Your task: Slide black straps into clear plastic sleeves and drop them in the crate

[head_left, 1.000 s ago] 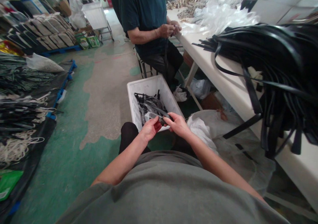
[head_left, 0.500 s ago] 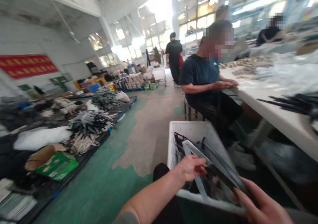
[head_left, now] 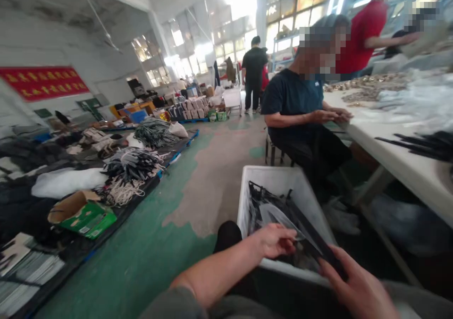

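My right hand (head_left: 357,281) is closed around a long black strap (head_left: 306,220), thumb on one side and fingers on the other. The strap slants up and left over a white plastic bin (head_left: 244,196). My left hand (head_left: 278,240) is closed in a pinch beside it, on a pale, translucent strip (head_left: 272,213) that bends up over the bin. Whether that strip still joins the strap under my fingers I cannot tell. Tangled black strips (head_left: 256,191) and clear scraps lie inside the bin, partly hidden by my hands.
A co-worker in a dark shirt (head_left: 293,92) sits at a white table (head_left: 368,125), where black straps (head_left: 424,144) lie. Another in red (head_left: 364,31) leans behind. On the left are bundled cords (head_left: 132,163) and a green carton (head_left: 88,220). My knee (head_left: 228,236) is beside the bin.
My right hand and the strap have shifted a little left and up, while my left hand stays nearly in place. A person in red now shows behind the seated co-worker.
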A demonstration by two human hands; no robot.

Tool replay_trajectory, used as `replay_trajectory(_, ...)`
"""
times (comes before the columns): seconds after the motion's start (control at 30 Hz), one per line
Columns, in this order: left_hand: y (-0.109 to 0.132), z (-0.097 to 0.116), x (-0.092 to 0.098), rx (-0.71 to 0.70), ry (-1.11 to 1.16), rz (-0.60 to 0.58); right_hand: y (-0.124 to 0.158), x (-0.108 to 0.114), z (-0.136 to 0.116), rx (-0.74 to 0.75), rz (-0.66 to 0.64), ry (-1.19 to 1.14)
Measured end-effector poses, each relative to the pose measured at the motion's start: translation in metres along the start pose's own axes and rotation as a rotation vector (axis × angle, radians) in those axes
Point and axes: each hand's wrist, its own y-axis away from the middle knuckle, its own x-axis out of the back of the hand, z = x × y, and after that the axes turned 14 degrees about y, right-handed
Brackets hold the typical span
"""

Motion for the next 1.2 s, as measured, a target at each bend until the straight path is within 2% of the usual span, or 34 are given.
replay_trajectory(0.1,0.017,-0.009,-0.007,0.023,-0.008,-0.083,0.004,0.017,-0.031,-0.022,-0.056,-0.019)
replay_trajectory(0.13,0.022,-0.008,-0.008,0.006,0.014,-0.088,0.005,0.022,-0.034,-0.034,-0.14,-0.044)
replay_trajectory(0.23,0.029,0.004,-0.004,-0.028,0.067,-0.037,0.012,0.033,-0.035,-0.077,-0.248,-0.066)
replay_trajectory(0.3,0.03,0.008,-0.002,-0.016,0.068,-0.017,0.016,0.036,-0.036,-0.089,-0.231,-0.026)
replay_trajectory(0.47,0.032,-0.007,-0.008,0.042,0.013,-0.107,0.011,0.027,-0.042,-0.097,-0.175,-0.06)
replay_trajectory(0.57,0.032,0.0,-0.004,-0.009,0.055,-0.05,0.011,0.032,-0.039,-0.122,-0.226,-0.114)
replay_trajectory(0.63,0.03,0.008,0.001,-0.037,0.084,-0.001,0.013,0.036,-0.037,-0.118,-0.243,-0.063)
replay_trajectory(0.73,0.028,0.012,0.001,-0.023,0.098,0.002,0.014,0.036,-0.037,-0.102,-0.185,0.061)
replay_trajectory(0.87,0.031,0.004,-0.009,-0.016,0.112,-0.019,0.009,0.031,-0.039,-0.099,-0.105,0.113)
replay_trajectory(1.07,0.037,-0.011,-0.017,0.048,0.09,-0.061,0.007,0.029,-0.044,-0.061,-0.107,0.229)
replay_trajectory(1.2,0.036,-0.012,-0.013,0.047,0.08,-0.078,0.01,0.031,-0.041,-0.092,-0.175,0.033)
